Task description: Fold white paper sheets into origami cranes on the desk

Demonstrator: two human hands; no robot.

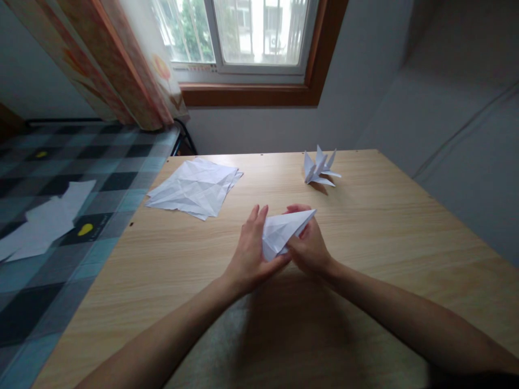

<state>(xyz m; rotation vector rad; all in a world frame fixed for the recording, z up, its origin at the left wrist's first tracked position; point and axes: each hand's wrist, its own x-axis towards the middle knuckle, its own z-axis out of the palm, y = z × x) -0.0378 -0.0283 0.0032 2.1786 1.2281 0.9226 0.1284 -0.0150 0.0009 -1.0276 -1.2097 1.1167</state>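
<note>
A partly folded sheet of white paper [279,232] is held between my two hands above the wooden table [194,270]. Its narrow point reaches up to the right. My left hand [253,251] grips the left side, thumb along the lower edge and fingers upright behind it. On the other side my right hand [308,246] is closed around the paper, its thumb pressing near the lower fold. Some of its fingers are hidden behind the paper. Beyond my right hand stand folded paper cranes [318,170] in a close group.
Creased white sheets [194,186] lie stacked at the table's back left. More white paper [48,227] rests on the checked bed cover [117,181] to the left. Behind the table are a wall, a window [259,32] and a patterned curtain [117,59].
</note>
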